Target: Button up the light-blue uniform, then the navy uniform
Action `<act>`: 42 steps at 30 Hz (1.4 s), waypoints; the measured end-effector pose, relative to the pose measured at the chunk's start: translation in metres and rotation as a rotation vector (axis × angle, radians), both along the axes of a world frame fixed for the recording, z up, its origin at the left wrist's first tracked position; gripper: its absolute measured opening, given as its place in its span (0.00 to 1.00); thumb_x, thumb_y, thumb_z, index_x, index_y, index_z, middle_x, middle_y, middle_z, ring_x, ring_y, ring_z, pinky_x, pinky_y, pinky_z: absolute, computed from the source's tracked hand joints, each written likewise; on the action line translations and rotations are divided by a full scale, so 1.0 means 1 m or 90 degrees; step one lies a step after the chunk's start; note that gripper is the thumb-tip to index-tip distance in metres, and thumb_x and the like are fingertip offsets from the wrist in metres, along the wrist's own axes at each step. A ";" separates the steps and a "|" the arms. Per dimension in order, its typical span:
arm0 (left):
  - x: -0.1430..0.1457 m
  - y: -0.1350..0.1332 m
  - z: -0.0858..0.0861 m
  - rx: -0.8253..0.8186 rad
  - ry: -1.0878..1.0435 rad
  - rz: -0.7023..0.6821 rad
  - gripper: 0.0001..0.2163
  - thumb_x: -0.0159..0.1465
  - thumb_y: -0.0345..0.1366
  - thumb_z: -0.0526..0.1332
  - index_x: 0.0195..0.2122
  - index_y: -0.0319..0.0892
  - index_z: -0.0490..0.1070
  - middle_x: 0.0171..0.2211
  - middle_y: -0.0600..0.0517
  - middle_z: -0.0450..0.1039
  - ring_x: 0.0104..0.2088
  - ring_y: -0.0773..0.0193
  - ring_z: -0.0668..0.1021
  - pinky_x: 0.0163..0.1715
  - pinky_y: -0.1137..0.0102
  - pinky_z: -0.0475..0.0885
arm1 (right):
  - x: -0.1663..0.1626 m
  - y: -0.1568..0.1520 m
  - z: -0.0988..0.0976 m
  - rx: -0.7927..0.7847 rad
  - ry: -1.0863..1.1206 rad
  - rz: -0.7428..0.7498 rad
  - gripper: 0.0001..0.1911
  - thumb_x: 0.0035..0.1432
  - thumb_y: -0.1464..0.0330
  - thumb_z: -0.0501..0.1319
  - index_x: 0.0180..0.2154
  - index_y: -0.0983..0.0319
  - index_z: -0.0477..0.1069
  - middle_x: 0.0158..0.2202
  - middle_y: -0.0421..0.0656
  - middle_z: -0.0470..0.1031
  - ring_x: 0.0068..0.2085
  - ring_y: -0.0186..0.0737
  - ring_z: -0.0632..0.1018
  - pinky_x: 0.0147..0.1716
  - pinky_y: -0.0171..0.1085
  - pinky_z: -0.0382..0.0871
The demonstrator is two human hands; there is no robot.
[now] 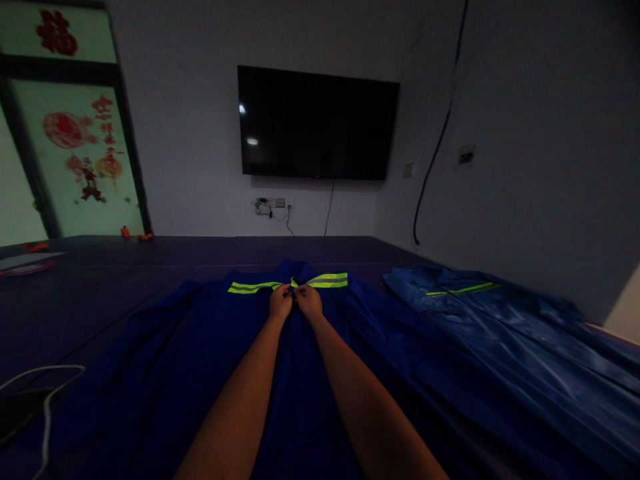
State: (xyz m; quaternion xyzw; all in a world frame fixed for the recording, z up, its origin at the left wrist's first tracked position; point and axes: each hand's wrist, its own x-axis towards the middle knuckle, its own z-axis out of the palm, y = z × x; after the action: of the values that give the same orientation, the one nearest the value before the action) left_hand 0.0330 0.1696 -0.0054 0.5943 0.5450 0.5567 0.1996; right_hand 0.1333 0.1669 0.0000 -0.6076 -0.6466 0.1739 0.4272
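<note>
A dark blue work jacket (pixel 200 347) with yellow-green and grey reflective strips lies spread out in front of me, its collar pointing away. Both arms reach to the middle of its chest. My left hand (pixel 281 302) pinches the front edge of the jacket beside the left strip. Close against it, my right hand (pixel 309 301) grips the opposite front edge by the right strip. Between the fingers the cloth is lifted and folded. Any button or fastener there is too small and dark to make out.
A second blue garment (pixel 500 320) with a thin yellow-green stripe lies at the right. A white cable (pixel 47 413) loops at the lower left. Small orange objects (pixel 145 237) sit by the door (pixel 90 153). A television (pixel 320 123) hangs on the far wall; a black cable (pixel 435 160) dangles right.
</note>
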 end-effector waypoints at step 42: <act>-0.001 -0.017 0.001 -0.064 0.105 -0.010 0.21 0.52 0.20 0.53 0.47 0.36 0.68 0.41 0.45 0.74 0.41 0.64 0.75 0.42 0.73 0.67 | 0.005 -0.013 -0.005 0.072 -0.146 0.130 0.08 0.39 0.76 0.59 0.27 0.63 0.73 0.26 0.41 0.75 0.29 0.36 0.74 0.28 0.29 0.63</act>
State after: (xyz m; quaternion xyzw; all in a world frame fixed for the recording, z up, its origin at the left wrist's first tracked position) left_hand 0.0323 0.1526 -0.0045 0.6315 0.5821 0.4765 0.1880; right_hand 0.1378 0.1542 -0.0049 -0.5296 -0.7583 0.1090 0.3643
